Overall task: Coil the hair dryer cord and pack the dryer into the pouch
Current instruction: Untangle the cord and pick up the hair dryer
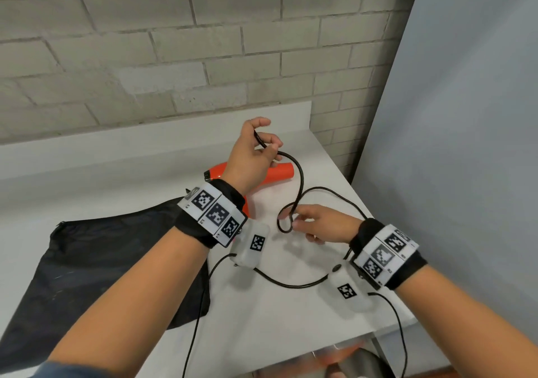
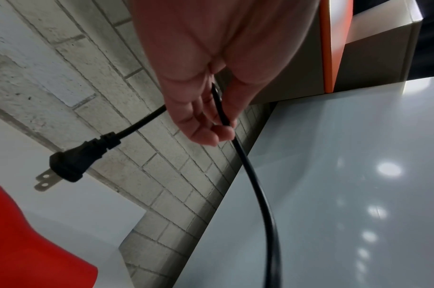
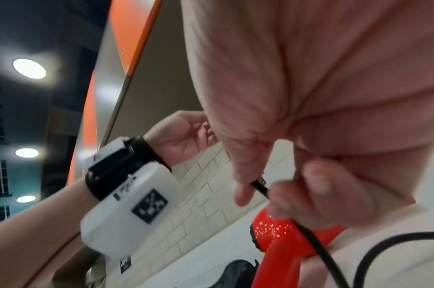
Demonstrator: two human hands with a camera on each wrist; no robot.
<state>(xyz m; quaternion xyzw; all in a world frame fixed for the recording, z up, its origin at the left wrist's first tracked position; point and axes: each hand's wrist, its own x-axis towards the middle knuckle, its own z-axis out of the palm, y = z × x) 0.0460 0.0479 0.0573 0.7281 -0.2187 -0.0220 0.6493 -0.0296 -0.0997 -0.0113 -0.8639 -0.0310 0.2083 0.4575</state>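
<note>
**Cord Held Between Two Hands, Pouch Flat on the Counter**

A wall of pale grey painted brick [image 1: 163, 51] runs behind the work area, and a smooth blue-grey panel [image 1: 465, 115] closes it on the right. Overhead, the right wrist view shows round ceiling lights [image 3: 29, 68] against a dark ceiling.

The white matte countertop [image 1: 262, 319] fills the lower part of the head view, with a low white upstand along the brick. On its left lies the black fabric pouch [image 1: 96, 276], flat and slack; nothing can be seen inside it, and the dryer is outside it.

The glossy orange-red plastic hair dryer [image 1: 278, 171] lies on the counter beyond the pouch, its barrel pointing right, partly covered by the left wrist.

The thin black power cord [image 1: 300, 185] hangs in a curve from the raised left hand down to the right hand, then trails loosely over the counter in open bends toward the right edge.

The left hand [image 1: 251, 150] is lifted above the dryer, fingers curled round the cord near its end; the black two-pin plug [image 2: 72, 165] sticks out free beyond the hand.

The right hand [image 1: 320, 225] sits low over the counter, thumb and fingers pinching the cord where it forms a small loop.
</note>
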